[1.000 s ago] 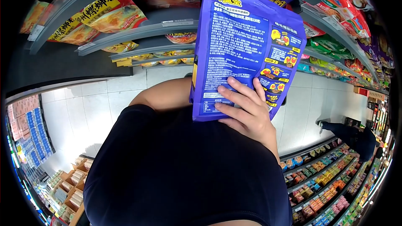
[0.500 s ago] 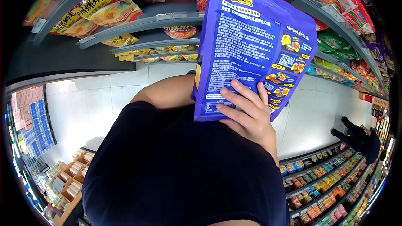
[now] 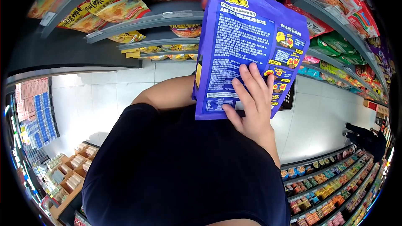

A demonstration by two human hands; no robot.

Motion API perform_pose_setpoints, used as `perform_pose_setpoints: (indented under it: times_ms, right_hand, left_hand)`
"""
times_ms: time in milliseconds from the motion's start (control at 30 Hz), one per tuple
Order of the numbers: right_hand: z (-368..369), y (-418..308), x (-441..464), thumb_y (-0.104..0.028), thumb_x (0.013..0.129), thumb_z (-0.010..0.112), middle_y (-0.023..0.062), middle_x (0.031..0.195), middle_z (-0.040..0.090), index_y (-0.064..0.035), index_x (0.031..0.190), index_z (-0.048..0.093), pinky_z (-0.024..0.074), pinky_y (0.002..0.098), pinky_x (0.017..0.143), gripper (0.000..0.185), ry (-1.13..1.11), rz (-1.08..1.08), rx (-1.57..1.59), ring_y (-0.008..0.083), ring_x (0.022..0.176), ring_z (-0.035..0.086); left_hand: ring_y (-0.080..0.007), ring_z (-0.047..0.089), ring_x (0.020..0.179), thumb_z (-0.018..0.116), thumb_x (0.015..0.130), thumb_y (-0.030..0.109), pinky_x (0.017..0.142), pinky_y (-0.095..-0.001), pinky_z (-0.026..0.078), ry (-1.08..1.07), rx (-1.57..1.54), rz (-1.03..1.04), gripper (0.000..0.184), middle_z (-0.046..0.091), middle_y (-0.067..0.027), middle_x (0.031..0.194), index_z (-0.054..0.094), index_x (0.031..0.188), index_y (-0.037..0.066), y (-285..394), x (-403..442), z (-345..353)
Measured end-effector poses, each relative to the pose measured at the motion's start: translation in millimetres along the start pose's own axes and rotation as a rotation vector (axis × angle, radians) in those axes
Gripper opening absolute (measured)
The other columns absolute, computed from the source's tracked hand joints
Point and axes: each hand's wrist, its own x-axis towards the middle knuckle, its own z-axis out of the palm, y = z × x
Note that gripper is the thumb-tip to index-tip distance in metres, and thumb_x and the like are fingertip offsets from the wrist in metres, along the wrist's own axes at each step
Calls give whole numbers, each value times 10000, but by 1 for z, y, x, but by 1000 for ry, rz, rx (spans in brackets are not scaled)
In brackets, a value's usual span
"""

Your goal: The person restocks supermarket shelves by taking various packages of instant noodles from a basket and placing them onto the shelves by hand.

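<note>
A large purple food bag point(image 3: 238, 46) with white print and small step pictures stands upright in front of my chest, its printed face toward me. My right hand point(image 3: 253, 100) lies against the lower right part of that face, fingers spread and pointing up, the thumb apart near the bottom edge. My left forearm reaches behind the bag from the left. The left hand itself is hidden behind the bag, so its fingers and grip do not show.
Grey shelves point(image 3: 146, 19) with red and yellow noodle bags point(image 3: 119, 6) stand ahead. More shelves with small packs point(image 3: 322, 190) are at lower right, near a person in dark clothes point(image 3: 366, 140). Wooden bins point(image 3: 75, 169) stand lower left. Part of a dark basket point(image 3: 288, 96) shows behind the bag.
My right hand has shifted on the bag, its fingers now pointing more upward and lying flatter. The bag swung right and then slightly back left. The person at right has moved farther right.
</note>
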Motion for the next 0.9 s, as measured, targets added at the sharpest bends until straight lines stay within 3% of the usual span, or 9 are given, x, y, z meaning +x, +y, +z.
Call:
perform_pose_setpoints:
  times_ms: [400,633,667,767,800,900]
  right_hand:
    - [-27,3,22,-239,788,741,100,1465,447,-105,1282,577,139,614,1119,537,-236,-115,26,318,1406,347]
    - [-25,-7,46,-209,803,715,84,1459,454,-94,1272,580,145,546,1153,501,-371,-232,80,281,1402,359]
    - [-18,-9,54,-184,769,741,116,1435,473,-80,1257,582,172,550,1147,523,-408,-275,121,329,1376,390]
    - [8,-19,72,-236,791,737,116,1447,448,-60,1273,557,246,557,1134,544,-516,-251,253,307,1354,415]
    - [48,-12,89,-285,837,692,111,1460,415,-73,1334,494,267,555,1123,575,-598,-164,279,299,1360,396]
    - [79,-12,97,-351,836,716,201,1430,410,-16,1395,371,314,497,1109,738,-674,2,360,349,1339,402]
  left_hand:
    - [-171,572,970,561,939,478,884,-290,441,192,-43,191,490,627,-89,993,583,1067,6,18,-45,12]
    - [-169,573,968,559,940,478,883,-288,441,238,-65,224,489,628,-88,989,586,1062,6,39,-55,9]
    - [-169,573,967,559,940,478,883,-288,441,231,-64,215,488,628,-87,989,586,1061,6,46,-51,5]
    - [-168,573,966,558,941,478,882,-288,441,195,-60,176,488,628,-87,987,587,1059,6,65,-36,-6]
    - [-168,573,966,557,941,478,882,-288,441,183,-77,150,487,628,-87,987,588,1058,6,72,-8,-39]
    - [-167,573,965,557,942,478,882,-287,441,171,-87,120,487,629,-86,985,589,1055,6,80,9,-53]
